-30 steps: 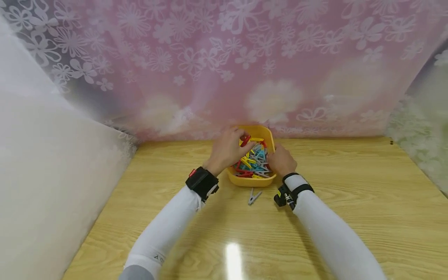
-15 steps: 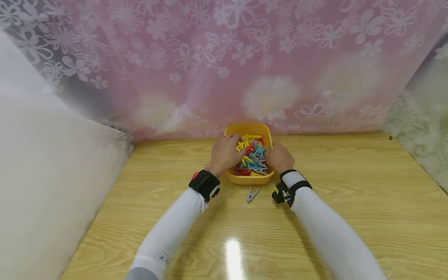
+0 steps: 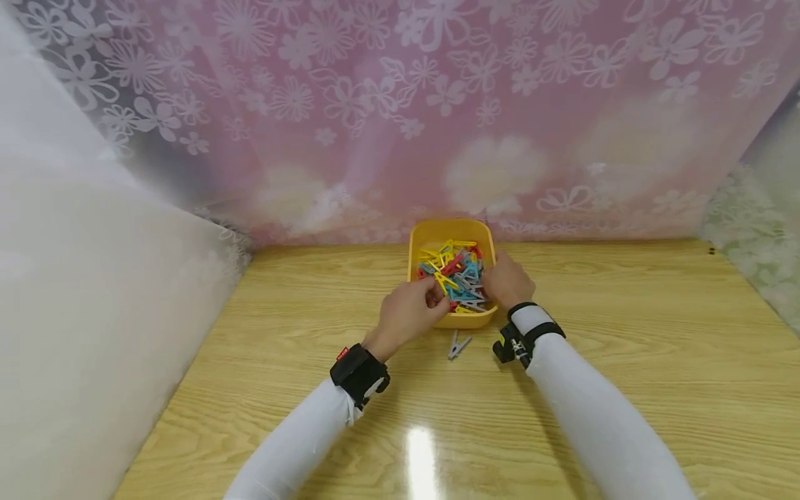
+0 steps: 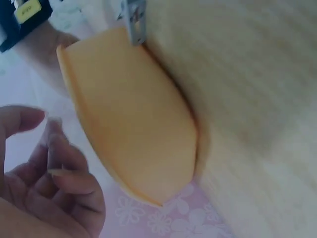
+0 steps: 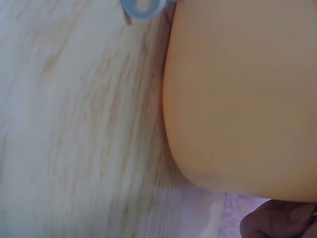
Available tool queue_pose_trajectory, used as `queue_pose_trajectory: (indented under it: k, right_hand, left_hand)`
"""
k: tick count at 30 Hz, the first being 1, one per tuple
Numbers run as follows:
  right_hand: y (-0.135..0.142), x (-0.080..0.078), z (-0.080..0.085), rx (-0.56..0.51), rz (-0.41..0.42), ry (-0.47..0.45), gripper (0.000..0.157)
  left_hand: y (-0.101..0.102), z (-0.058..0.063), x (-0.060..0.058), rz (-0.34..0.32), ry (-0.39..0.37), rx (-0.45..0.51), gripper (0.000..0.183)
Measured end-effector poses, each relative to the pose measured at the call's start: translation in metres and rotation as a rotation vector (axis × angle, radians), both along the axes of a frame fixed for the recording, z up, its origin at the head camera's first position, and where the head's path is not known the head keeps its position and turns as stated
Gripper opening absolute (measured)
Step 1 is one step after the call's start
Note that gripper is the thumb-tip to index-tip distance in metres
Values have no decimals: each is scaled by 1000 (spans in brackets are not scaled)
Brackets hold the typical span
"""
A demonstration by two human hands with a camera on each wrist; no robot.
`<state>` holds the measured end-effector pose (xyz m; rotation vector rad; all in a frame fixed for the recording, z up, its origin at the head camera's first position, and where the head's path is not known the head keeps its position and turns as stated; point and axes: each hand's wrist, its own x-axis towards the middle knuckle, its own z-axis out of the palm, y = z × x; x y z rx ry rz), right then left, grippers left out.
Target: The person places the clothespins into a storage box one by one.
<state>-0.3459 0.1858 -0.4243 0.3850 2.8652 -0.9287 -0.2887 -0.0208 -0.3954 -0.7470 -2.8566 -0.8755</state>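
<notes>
A yellow plastic basket [image 3: 464, 321], full of clothespins [image 3: 459, 274] in red, yellow, blue and grey, stands on the wooden table against the cloth. My right hand [image 3: 507, 281] grips its right rim; in the right wrist view only a few curled fingers [image 5: 277, 219] show below the basket wall. Over the near left corner is my left hand [image 3: 409, 305], fingers loosely bent. The left wrist view shows a gap between finger and thumb with nothing in it. A yellow clothespin [image 3: 445, 282] lies by its fingertips in the head view. One grey clothespin [image 3: 458, 345] lies on the table before the basket.
Pink floral cloth [image 3: 375, 139] hangs behind the table [image 3: 625, 333]. A white cloth wall [image 3: 112, 278] runs along the left side. Light reflects off the tabletop near the front.
My left hand dipped into the basket, then drew back toward the near left corner. The red clothespin it held a second ago is out of its fingers. My right hand stays on the rim.
</notes>
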Motion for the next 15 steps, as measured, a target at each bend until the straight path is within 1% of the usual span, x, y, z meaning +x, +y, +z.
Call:
queue_pose_trajectory:
  k: [4, 9, 15]
  right_hand:
    - [0, 0, 0, -2, -5, 1, 41]
    - [-1, 1, 1, -5, -6, 3, 40]
    - [-2, 3, 1, 3, -11, 16, 38]
  left_hand:
    - [0, -8, 9, 15, 5, -89, 21]
    - [6, -9, 21, 40, 24, -200, 24]
    - [20, -17, 29, 87, 52, -359, 44]
